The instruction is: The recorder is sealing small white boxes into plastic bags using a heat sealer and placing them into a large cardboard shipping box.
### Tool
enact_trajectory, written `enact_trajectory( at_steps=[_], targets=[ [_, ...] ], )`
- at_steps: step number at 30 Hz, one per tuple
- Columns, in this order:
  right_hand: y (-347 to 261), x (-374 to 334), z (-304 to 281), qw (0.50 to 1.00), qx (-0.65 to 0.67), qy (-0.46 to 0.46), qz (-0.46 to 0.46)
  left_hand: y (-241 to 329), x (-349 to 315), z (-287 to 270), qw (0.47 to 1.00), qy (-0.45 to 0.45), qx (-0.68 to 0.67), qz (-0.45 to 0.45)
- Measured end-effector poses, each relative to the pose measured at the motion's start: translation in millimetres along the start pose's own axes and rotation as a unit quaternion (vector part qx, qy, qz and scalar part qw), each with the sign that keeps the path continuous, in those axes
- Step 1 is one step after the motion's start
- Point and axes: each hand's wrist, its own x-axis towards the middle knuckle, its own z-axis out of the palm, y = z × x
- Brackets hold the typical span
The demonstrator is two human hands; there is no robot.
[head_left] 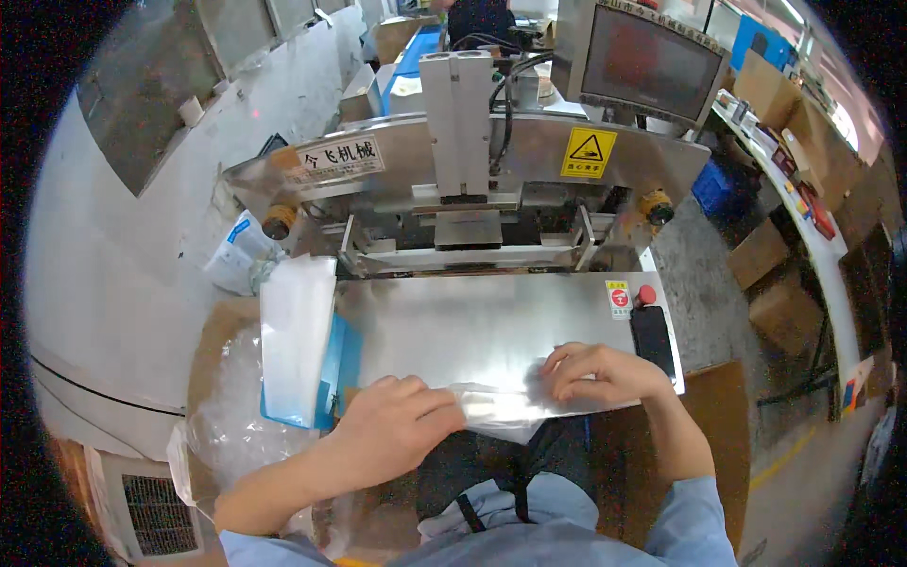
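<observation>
Along the front edge of the steel work surface (444,326) lies a clear plastic bag or film (501,404), its lower part hanging over the edge. My left hand (397,425) is closed on the left end of this plastic, with the thumb and fingers pressed together. Just beyond its right end is my right hand (600,373), low over the steel, fingers bent and a gap between them and the thumb. No object shows in that hand. A stack of flat clear bags (298,331) rests on a blue box (345,354) to the left.
A press-like machine (463,142) with a screen (650,64) stands behind the surface. At right are a red button (645,295) and a black phone (652,338). A cardboard box with crumpled plastic (231,406) sits at lower left. Farther right runs a cluttered shelf (803,203).
</observation>
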Motion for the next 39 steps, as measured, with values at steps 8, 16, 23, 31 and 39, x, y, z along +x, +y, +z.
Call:
enact_trajectory(
  at_steps=[8,16,23,31,39],
  targets=[
    [-5.4,-0.8,0.5,0.998,0.036,0.004,-0.06,8.3,2.0,-0.4,0.997,0.035,0.045,0.045],
    [0.4,-7.8,9.1,0.999,0.041,0.032,0.013,6.6,-5.7,10.4,0.998,0.008,0.049,0.027],
    [-9.0,-9.6,7.2,0.995,0.064,-0.03,-0.073,24.9,-12.2,-6.1,0.998,0.028,-0.02,0.058],
    [5.5,-0.3,21.7,0.996,0.024,0.031,-0.086,-8.4,-11.6,16.9,0.998,0.053,0.021,0.009],
    [97.3,59.5,-14.9,0.973,-0.059,0.218,0.055,-137.8,61.0,50.5,0.961,-0.057,-0.185,-0.196]
  ],
)
